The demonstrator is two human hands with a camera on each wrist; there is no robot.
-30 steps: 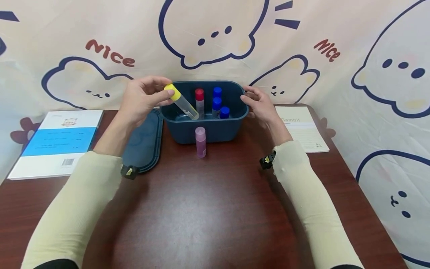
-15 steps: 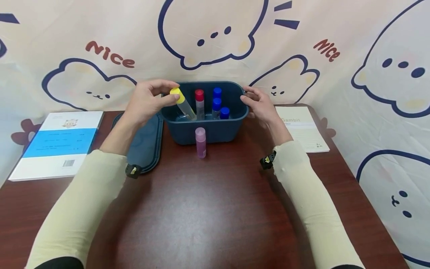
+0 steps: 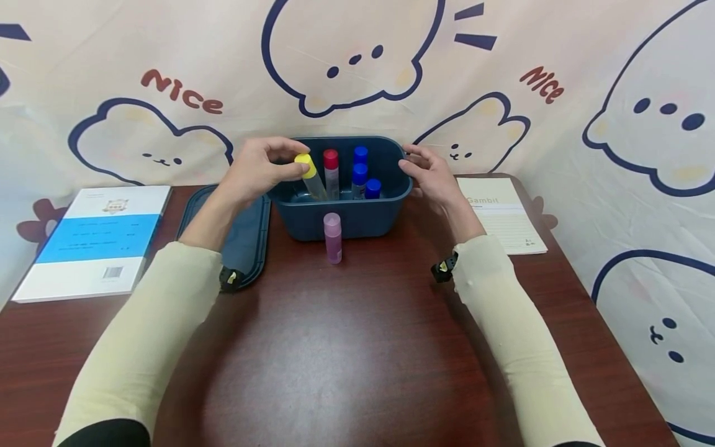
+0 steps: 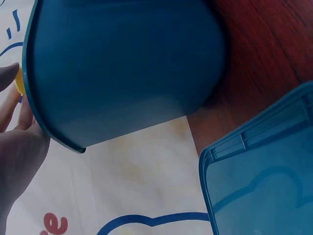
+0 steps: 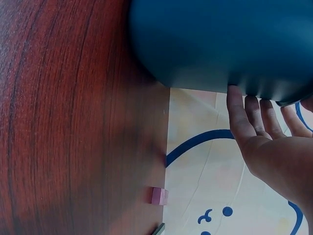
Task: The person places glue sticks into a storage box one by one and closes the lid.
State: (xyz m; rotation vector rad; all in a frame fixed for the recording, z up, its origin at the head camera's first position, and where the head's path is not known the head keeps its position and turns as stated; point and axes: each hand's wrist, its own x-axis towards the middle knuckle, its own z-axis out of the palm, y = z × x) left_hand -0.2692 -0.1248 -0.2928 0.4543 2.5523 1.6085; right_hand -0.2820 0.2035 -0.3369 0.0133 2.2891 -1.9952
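In the head view my left hand (image 3: 262, 169) pinches the yellow cap of a clear glue stick (image 3: 315, 184) between thumb and fingers. The stick leans, its lower part inside the dark blue bin (image 3: 341, 220). A red-capped stick (image 3: 331, 172) and several blue-capped sticks (image 3: 360, 175) stand in the bin. My right hand (image 3: 432, 174) holds the bin's right end, thumb at the rim, fingers against the outer wall in the right wrist view. In front of the bin a purple stick (image 3: 332, 239) stands upright on the table. The left wrist view shows only a sliver of the yellow cap (image 4: 20, 82).
A blue lid (image 3: 246, 242) lies left of the bin, partly under my left forearm. A white-and-blue book (image 3: 100, 239) is at the far left, a cream notebook (image 3: 503, 217) at the right. A patterned cloth (image 3: 357, 93) hangs behind the brown table (image 3: 346, 347).
My left hand has moved right and slightly down with the yellow-capped glue stick, which now tilts less and sits closer to the red-capped one. My right hand has stayed on the bin.
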